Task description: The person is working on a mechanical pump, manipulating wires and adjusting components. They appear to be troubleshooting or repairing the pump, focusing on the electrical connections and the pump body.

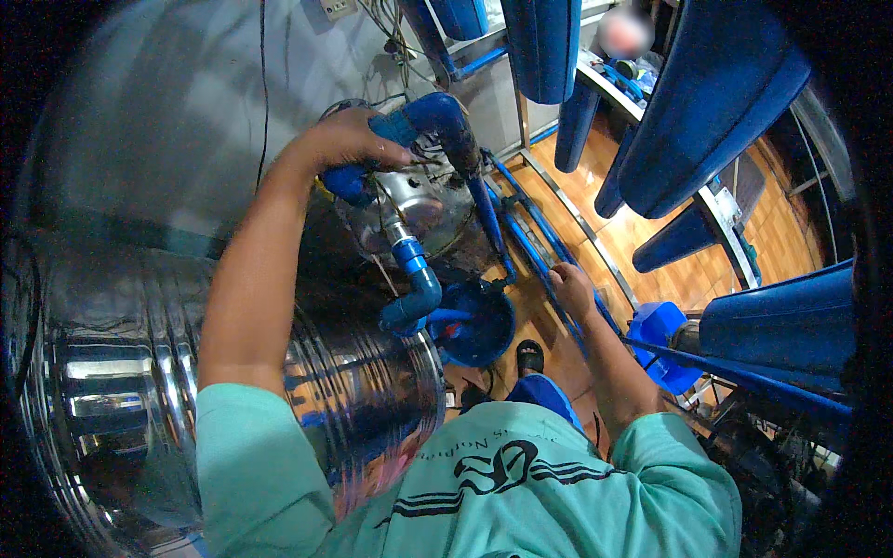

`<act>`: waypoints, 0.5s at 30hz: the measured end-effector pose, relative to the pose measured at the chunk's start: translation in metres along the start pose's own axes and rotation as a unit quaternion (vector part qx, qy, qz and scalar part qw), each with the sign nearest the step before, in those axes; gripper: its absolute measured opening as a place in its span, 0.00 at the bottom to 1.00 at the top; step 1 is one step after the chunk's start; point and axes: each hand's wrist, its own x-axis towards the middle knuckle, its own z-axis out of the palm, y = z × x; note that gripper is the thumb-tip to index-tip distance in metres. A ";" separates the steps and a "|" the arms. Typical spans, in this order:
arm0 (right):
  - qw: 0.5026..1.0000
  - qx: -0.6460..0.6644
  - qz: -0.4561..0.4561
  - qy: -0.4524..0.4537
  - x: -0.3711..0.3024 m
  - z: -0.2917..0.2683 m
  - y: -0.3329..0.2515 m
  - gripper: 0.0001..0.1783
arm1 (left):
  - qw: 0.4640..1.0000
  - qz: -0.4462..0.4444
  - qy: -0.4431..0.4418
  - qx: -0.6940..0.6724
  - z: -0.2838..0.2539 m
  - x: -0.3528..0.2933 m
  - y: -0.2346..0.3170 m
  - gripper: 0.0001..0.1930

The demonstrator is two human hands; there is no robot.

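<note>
My left hand [349, 139] reaches over the silver metal tank [423, 209], its thumb and fingers around the end of a thick blue pipe [433, 113]; some fingers are hidden. Beneath that hand sits a blue rounded fitting [349, 184]. From the tank's side a blue elbow pipe [419, 288] curves down toward a dark blue bucket [479, 330]. My right hand [572, 290] is low on the right, fingers curled in, beside long blue pipes [539, 251] near the floor. What it holds, if anything, is hidden.
A large ribbed shiny steel tank [363, 363] lies at my left, against a grey wall [177, 121]. Several blue cylinders [712, 112] hang at the right. A blue container [662, 349] stands right of my right hand. My sandaled foot [529, 357] is on orange tiles.
</note>
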 end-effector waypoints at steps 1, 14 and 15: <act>1.000 -0.003 0.008 -0.001 -0.002 0.004 0.005 0.14 | 0.985 0.022 0.095 0.144 0.012 0.002 -0.002 0.44; 0.998 -0.047 0.030 -0.022 -0.010 0.003 0.020 0.15 | 0.904 0.013 0.281 0.322 0.049 0.000 0.011 0.42; 0.998 -0.050 0.028 -0.026 -0.010 0.002 0.021 0.15 | 0.888 0.027 0.313 0.336 0.054 0.001 0.008 0.42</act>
